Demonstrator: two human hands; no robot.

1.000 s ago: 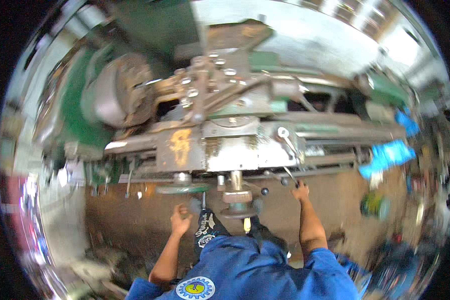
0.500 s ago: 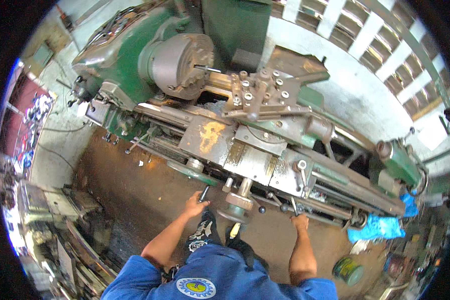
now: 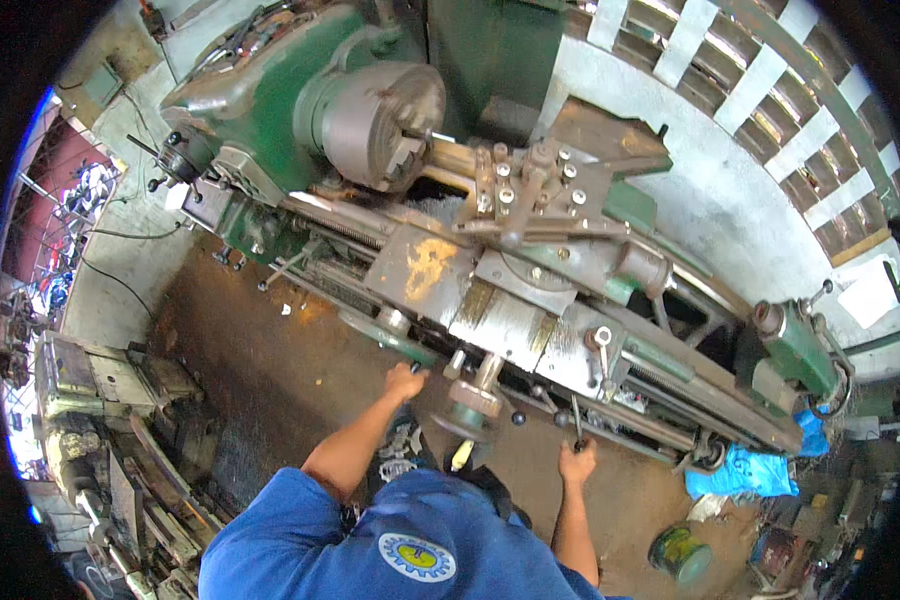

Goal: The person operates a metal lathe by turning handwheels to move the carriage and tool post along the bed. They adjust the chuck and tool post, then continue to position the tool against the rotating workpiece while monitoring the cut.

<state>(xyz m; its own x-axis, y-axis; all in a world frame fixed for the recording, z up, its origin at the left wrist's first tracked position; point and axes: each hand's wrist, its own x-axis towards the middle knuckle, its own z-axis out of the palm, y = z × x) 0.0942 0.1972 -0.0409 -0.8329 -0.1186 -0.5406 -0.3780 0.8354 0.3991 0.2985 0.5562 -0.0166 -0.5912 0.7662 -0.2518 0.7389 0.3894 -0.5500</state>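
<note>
A large lathe with green and bare-metal parts stretches across the view in front of me. My left hand (image 3: 405, 381) is closed round the dark handle of the carriage handwheel (image 3: 395, 340), whose rim is green. Little of that handle shows past the fingers. My right hand (image 3: 576, 460) grips a thin lever (image 3: 577, 420) below the lathe's apron. Between my hands sits a round cross-slide handwheel (image 3: 465, 410) with a pale yellow handle (image 3: 461, 456). Farther off, the tool post (image 3: 540, 180) stands beside the grey chuck (image 3: 380, 130), where a thin dark rod (image 3: 428, 135) sticks out.
A green headstock (image 3: 260, 110) with tools on top stands at the left. The tailstock (image 3: 800, 345) is at the right end, near blue plastic bags (image 3: 740, 470). A green-yellow tin (image 3: 678, 553) stands on the brown floor (image 3: 270, 370). Worn machinery (image 3: 100, 380) lies at left.
My left hand has shifted up and right on the handwheel handle, covering more of it. My right hand and the lever have moved left and nearer me. The whole view has shifted slightly.
</note>
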